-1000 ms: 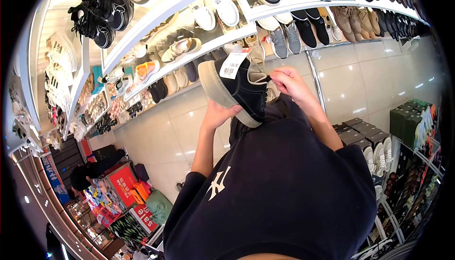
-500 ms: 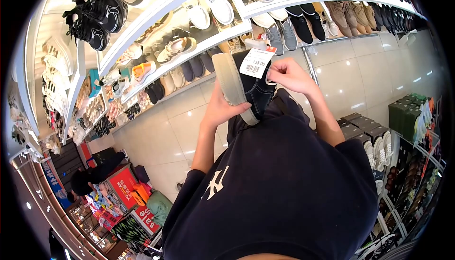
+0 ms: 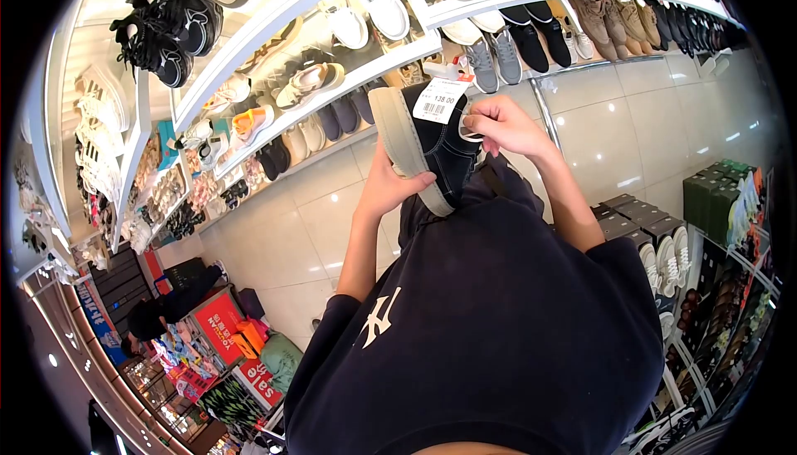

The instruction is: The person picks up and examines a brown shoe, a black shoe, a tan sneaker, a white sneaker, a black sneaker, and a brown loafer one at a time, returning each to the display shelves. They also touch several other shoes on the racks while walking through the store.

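Note:
A black shoe with pale stitching and a thick beige sole is held on its side in front of my chest. My left hand is closed round the sole, its thumb pressed along the sole's near edge. A white price tag reading 138.00 lies against the shoe's upper. At the shoe's right side, my right hand pinches a thin pale lace between thumb and fingers. The far ends of the left fingers are hidden behind the sole.
Curved white shelves with rows of shoes stand ahead and to the left. Stacked dark shoeboxes and white sneakers are at right. A person in dark clothes is near a red sale display at lower left.
My right hand has shifted slightly, and more of the pale lace shows by its fingers. The price tag has tilted and moved a little left. My left hand keeps its hold.

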{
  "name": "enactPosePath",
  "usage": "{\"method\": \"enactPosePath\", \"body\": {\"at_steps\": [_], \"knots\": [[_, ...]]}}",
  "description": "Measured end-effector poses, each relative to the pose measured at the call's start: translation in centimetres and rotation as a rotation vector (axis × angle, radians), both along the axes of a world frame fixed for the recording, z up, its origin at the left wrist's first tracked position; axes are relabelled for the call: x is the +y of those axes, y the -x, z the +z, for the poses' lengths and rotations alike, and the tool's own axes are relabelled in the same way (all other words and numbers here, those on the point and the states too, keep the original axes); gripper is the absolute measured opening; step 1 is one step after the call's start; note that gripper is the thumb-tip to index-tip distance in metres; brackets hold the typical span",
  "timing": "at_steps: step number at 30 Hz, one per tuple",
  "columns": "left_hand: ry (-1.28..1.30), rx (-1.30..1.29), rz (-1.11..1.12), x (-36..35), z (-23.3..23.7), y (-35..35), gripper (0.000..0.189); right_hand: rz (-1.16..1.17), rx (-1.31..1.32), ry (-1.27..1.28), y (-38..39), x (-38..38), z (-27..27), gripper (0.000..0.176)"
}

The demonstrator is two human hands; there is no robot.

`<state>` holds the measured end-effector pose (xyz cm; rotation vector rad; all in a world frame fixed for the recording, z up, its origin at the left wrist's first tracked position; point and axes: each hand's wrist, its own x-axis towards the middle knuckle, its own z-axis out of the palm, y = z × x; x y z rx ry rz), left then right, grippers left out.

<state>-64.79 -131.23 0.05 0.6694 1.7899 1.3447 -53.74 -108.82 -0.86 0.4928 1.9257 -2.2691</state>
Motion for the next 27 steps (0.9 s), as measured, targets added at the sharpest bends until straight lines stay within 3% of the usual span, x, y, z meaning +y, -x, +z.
{"method": "enactPosePath", "body": {"at_steps": [7,14,17,20,27], "knots": [[0.033,-0.038,0.004,-0.5,-1.2,0.0,0.091,-0.076,0.049,0.21,-0.6,-0.7,-1.3,0.024],[0.012,0.01,-0.039,0.6,0.2,-0.2,0.092,-0.121,0.088,0.041,-0.5,-0.4,-1.8,0.02],[0.001,0.011,-0.067,1.1,0.4,-0.4,0.092,-0.029,0.052,-0.094,-0.8,0.2,0.0,0.028],[0.01,-0.021,-0.101,1.4,0.4,-0.2,0.092,0.324,-0.148,0.028,-0.5,1.7,1.1,0.039],[0.017,-0.026,-0.085,1.3,-0.3,0.1,0.089,0.232,-0.138,0.194,-0.5,1.1,-1.0,0.044]]}}
